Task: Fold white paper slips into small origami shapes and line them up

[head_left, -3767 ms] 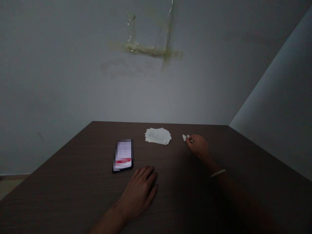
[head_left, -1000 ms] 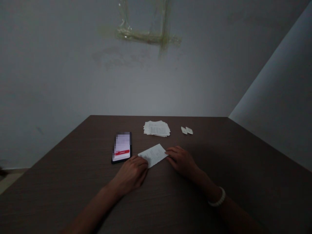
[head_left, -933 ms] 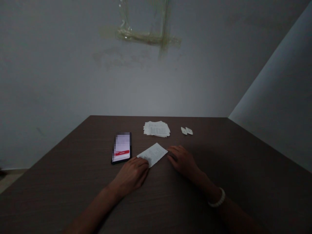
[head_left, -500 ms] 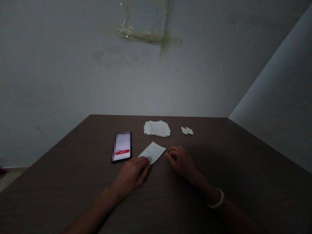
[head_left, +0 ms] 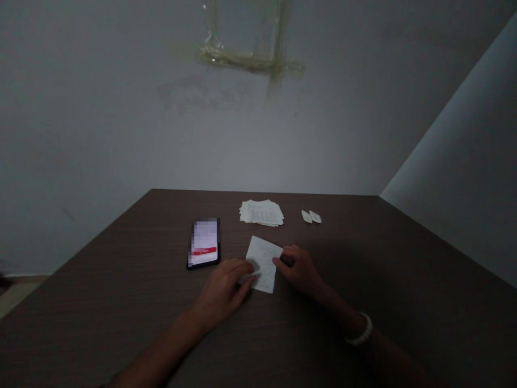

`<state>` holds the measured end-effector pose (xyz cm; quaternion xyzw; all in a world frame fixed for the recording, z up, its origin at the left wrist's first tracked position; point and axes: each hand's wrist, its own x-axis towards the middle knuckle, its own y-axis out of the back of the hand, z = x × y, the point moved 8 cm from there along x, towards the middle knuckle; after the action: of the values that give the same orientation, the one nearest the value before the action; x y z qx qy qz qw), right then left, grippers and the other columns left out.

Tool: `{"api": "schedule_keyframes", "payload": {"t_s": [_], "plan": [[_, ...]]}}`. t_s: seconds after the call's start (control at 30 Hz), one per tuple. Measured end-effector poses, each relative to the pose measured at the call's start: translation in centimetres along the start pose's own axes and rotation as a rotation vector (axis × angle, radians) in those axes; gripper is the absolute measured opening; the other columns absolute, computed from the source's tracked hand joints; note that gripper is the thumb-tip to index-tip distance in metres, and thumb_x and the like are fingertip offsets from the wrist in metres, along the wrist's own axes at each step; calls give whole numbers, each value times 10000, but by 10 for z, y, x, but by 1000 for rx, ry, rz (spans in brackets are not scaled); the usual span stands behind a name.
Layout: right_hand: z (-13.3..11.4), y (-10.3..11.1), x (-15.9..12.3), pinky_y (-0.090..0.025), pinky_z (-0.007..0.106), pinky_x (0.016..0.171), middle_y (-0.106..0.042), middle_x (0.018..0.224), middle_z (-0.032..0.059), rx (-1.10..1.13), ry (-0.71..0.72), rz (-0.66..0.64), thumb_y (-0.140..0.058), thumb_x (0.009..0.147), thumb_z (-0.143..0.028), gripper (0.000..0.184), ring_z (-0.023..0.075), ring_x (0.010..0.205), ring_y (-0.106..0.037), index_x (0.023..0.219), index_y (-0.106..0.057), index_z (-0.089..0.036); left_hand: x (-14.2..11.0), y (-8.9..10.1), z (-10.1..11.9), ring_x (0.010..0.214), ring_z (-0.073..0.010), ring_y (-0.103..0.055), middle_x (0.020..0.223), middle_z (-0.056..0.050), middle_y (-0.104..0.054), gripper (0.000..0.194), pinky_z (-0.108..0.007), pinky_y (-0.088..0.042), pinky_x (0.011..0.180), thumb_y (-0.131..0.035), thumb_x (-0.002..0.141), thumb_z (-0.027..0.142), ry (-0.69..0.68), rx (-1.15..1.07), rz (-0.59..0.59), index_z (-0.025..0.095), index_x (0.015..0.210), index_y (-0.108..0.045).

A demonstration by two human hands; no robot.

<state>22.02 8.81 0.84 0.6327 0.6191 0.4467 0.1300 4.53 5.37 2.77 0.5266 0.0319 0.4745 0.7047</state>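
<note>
A small sheet of printed paper (head_left: 264,263) lies at a slant near the middle of the table, with lines of text on its upper face. My left hand (head_left: 223,286) has its fingers and thumb closed on the sheet's left edge. On the opposite side, my right hand (head_left: 301,271) pinches the right edge between thumb and curled fingers. A white beaded bracelet (head_left: 361,333) circles my right wrist. Beyond the sheet rests a loose stack of similar printed papers (head_left: 262,213).
A phone (head_left: 204,242) with a lit screen lies left of the sheet. Two small folded white papers (head_left: 311,217) sit at the back right. The dark wooden table (head_left: 121,280) meets a grey wall (head_left: 258,140) bearing old tape (head_left: 250,62).
The sheet has turned and shifted right and nearer to me. My right hand, formerly just beside its corner, now grips its right edge. My left hand has stayed on the left side.
</note>
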Motion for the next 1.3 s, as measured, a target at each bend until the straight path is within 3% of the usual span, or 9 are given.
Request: {"api": "schedule_keyframes", "payload": {"t_s": [0.13, 0.2, 0.3, 0.4, 0.57, 0.7, 0.93, 1.13, 1.3], "plan": [[4, -2, -2, -389, 242, 567, -589, 617, 4, 23, -19, -12, -663, 790, -242, 202, 140, 597, -542, 612, -593, -174, -1, 6, -28, 923, -212, -622, 1059, -85, -643, 234, -402, -526, 826, -526, 900, 256, 176, -10, 65, 182, 1122, -535], [1, -4, -3, -384, 242, 574, -593, 619, 4, 21, 10, -24, -655, 800, -237, 196, 140, 605, -542, 623, -598, -175, -2, 10, -32, 1067, -252, -581, 1215, -120, -582, 487, -447, -497, 905, -608, 852, 286, 184, 11, 109, 184, 1288, -418], [-5, -6, -4, -375, 254, 608, -610, 628, 4, -3, 90, -36, -639, 819, -230, 170, 144, 623, -532, 660, -607, -177, 1, 9, -16, 1342, -337, -339, 1479, -165, -337, 893, -530, -343, 1072, -716, 761, 386, 24, 86, 49, 202, 1459, -191], [-8, -9, -5, -365, 267, 642, -620, 645, 5, -25, 160, -65, -623, 838, -228, 189, 141, 627, -511, 660, -593, -176, 1, 3, 0, 1378, -348, -276, 1524, -159, -268, 1014, -533, -300, 1095, -737, 728, 467, -107, 139, -73, 218, 1490, -115], [-10, -13, -7, -365, 279, 658, -629, 656, 14, -15, 203, -116, -597, 863, -232, 221, 145, 631, -494, 650, -605, -176, 0, -3, 5, 1343, -331, -336, 1484, -135, -359, 890, -521, -308, 1081, -691, 781, 476, -145, 184, -153, 221, 1474, -194], [-12, -9, -7, -382, 286, 677, -692, 761, 26, 74, 184, -125, -606, 848, -205, 98, 155, 668, -528, 833, -703, -198, -2, -4, 3, 1270, -316, -402, 1391, -143, -454, 742, -497, -343, 1048, -667, 816, 400, -134, 181, -128, 179, 1426, -308], [-19, -1, -8, -407, 320, 778, -720, 913, 37, 233, 238, -221, -498, 729, -24, 362, 179, 823, -599, 966, -711, -195, -4, -11, 8, 1205, -286, -462, 1319, -120, -510, 414, -465, -389, 1001, -591, 882, 286, -176, 162, -225, 195, 1276, -502], [-21, -2, -6, -408, 327, 786, -707, 877, 42, 182, 204, -219, -509, 891, -170, 192, 175, 817, -585, 872, -699, -190, -7, -16, 9, 1147, -270, -517, 1252, -97, -573, 259, -456, -420, 963, -547, 907, 243, -199, 145, -245, 198, 1157, -600], [-25, -7, -10, -402, 344, 840, -670, 948, 45, 75, 242, -208, -646, 846, -277, 88, 183, 883, -569, 851, -696, -204, -5, -15, 15, 1124, -258, -530, 1202, -77, -612, 198, -437, -434, 948, -525, 915, 210, -220, 121, -249, 200, 1072, -645]]}}
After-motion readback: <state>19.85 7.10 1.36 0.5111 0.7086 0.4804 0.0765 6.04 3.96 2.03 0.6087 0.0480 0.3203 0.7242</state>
